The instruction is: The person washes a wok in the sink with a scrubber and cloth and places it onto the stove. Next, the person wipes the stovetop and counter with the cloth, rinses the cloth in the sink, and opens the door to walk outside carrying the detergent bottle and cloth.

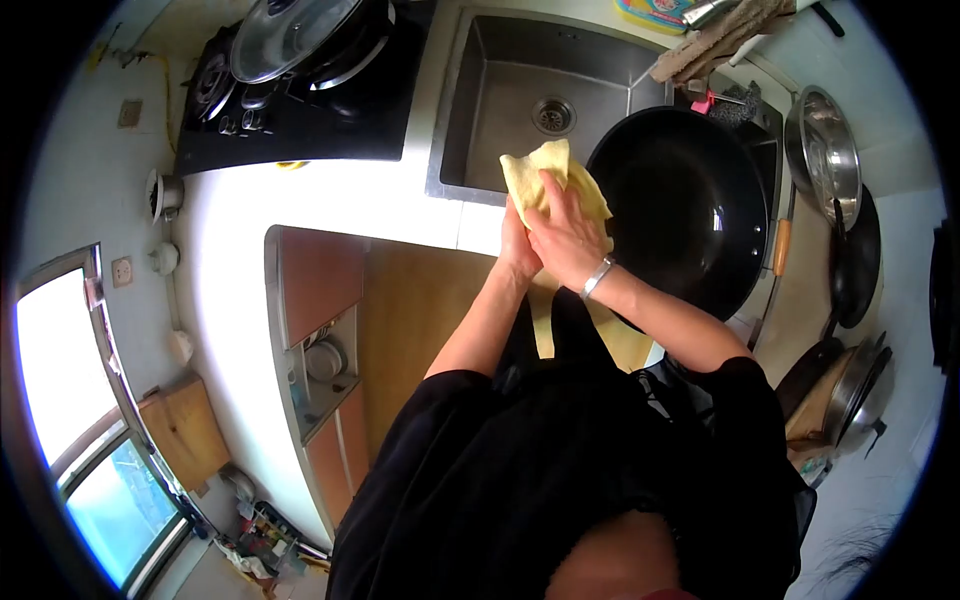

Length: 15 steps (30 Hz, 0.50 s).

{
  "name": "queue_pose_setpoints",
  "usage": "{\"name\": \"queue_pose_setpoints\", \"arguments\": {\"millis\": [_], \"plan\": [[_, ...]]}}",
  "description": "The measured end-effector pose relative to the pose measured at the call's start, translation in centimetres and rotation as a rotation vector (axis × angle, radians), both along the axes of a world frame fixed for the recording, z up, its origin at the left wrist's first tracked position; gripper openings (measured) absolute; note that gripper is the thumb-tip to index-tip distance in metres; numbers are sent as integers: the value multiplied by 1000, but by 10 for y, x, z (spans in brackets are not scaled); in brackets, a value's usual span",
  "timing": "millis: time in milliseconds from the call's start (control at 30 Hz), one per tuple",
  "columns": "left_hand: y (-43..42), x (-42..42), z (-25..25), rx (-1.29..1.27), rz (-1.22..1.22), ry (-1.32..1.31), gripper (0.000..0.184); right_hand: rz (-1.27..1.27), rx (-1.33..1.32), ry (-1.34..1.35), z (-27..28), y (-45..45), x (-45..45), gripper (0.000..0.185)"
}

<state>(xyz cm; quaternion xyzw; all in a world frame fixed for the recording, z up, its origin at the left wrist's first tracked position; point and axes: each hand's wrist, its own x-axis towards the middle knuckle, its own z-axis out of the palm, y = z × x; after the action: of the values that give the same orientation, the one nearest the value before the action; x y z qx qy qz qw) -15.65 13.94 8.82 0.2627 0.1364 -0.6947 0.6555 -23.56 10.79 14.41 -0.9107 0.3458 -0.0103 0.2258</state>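
A yellow cloth (541, 165) is bunched between my two hands near the sink's front edge. My left hand (517, 246) holds it from the left and below, its fingers mostly hidden behind the cloth and the other hand. Over the cloth's near side lies my right hand (568, 235), closed on it, with a silver bracelet at the wrist. Just to the right, a large black wok (675, 205) rests across the sink's right side and the counter, its dark inside facing up. The cloth's right edge comes close to the wok's rim.
Behind the cloth is a steel sink (510, 85) with a drain. A black gas stove (300, 130) with a lidded pan (290, 40) stands left. Brown towels (725, 45) hang at the back right. Steel bowls (825, 150) and pans (855, 260) line the right wall.
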Motion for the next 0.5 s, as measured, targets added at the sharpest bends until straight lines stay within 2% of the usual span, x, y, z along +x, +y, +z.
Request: {"name": "queue_pose_setpoints", "arguments": {"millis": [67, 133, 200, 267, 333, 400, 467, 500], "plan": [[2, -1, 0, -4, 58, -10, 59, -21, -61, -2, -3, 9, 1, 27], [1, 3, 5, -20, 52, 38, 62, -105, -74, -211, -10, 13, -1, 26], [2, 3, 4, -31, 48, 88, 65, -110, -106, -268, -13, 16, -5, 27], [4, 3, -3, 17, 12, 55, 68, -99, -87, -284, -13, 20, -9, 24], [0, 1, -3, -76, 58, 52, 67, -94, 17, -314, -17, 21, -12, 23], [-2, 1, -6, 62, 86, -99, 64, -92, 117, -345, -14, 15, -18, 22], [-3, 2, -14, 65, 80, -181, 60, -88, 201, -590, 0, 0, -30, 21], [-1, 3, -12, 66, -11, -306, 56, -188, 248, -719, 2, -10, -36, 20]]}}
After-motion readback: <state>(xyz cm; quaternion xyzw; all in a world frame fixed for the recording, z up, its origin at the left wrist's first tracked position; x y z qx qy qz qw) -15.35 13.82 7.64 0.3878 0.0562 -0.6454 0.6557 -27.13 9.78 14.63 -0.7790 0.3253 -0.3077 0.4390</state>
